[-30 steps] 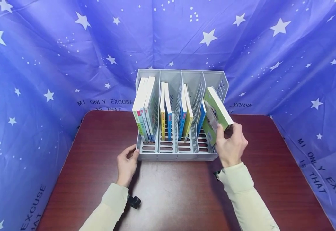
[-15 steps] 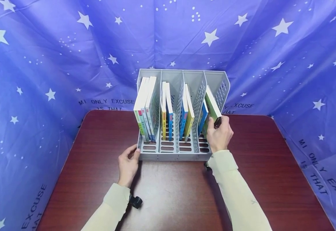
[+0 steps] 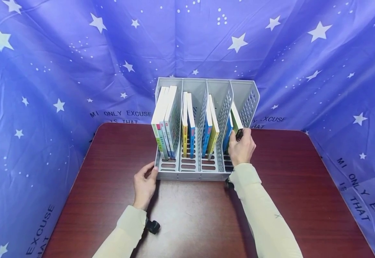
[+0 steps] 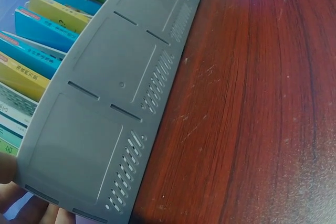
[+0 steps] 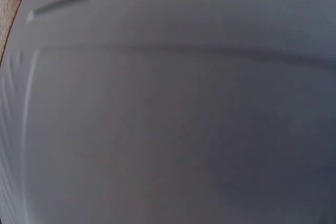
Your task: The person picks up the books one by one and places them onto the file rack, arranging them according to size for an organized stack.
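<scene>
A grey plastic book rack (image 3: 194, 176) with upright dividers stands on the table. My left hand (image 3: 145, 185) grips its front left corner; in the left wrist view the thumb and fingers lie on either side of the grey panel's edge. In the rightmost compartment, my right hand (image 3: 242, 147) holds a green book (image 3: 236, 116) by its near end, thumb on the left. Just left of that book stands a blue book (image 3: 228, 130). The rack's grey front panel (image 5: 168, 129) fills the right wrist view, blurred, and the right fingers are hidden there.
Several light-spined books (image 3: 165, 122) fill the leftmost compartment. Yellow and blue books (image 3: 189, 129) stand in the second, and a blue and a yellow book (image 3: 210, 130) in the third. A star-printed blue curtain (image 3: 110, 71) surrounds the reddish-brown table (image 3: 119, 154).
My right hand has moved left and lowered the green book from a tilt down into the rightmost compartment, beside the blue book. The left hand keeps its grip on the rack's corner.
</scene>
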Motion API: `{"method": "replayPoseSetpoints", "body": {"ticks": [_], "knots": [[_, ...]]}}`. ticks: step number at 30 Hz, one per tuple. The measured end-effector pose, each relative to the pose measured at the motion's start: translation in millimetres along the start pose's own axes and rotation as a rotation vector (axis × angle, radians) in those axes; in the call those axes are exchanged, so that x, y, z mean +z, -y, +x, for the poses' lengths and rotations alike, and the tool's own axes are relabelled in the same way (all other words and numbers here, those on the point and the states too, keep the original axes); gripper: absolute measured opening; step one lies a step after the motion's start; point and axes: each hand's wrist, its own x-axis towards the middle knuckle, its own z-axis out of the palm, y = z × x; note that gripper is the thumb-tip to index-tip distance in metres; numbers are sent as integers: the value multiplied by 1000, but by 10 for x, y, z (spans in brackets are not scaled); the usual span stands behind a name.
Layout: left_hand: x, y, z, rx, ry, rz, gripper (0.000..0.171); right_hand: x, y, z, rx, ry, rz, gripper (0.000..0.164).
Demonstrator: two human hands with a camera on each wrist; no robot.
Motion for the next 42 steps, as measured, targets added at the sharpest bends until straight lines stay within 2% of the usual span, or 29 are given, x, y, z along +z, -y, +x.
{"method": "replayPoseSetpoints", "body": {"ticks": [3, 10, 18, 23, 31, 36, 42], "knots": [[-10, -66, -27, 9, 9, 0, 25, -5, -10, -12, -19, 8, -2, 22], [-15, -59, -30, 30, 4, -18, 25, -42, -7, -38, -44, 108, -53, 23], [-10, -21, -35, 46, 7, -35, 25, -62, 7, -35, -49, 121, -43, 20], [-11, -12, -34, 52, 9, -46, 25, -64, 5, 12, -37, 200, -43, 21], [-13, -30, -46, 44, 17, -38, 25, -194, 35, 58, 44, 384, -143, 22], [-13, 12, -24, 52, 16, -20, 26, -278, 77, 51, 85, 515, -152, 41], [1, 267, 69, 38, 18, -17, 26, -329, 85, 10, 120, 577, -200, 57]]}}
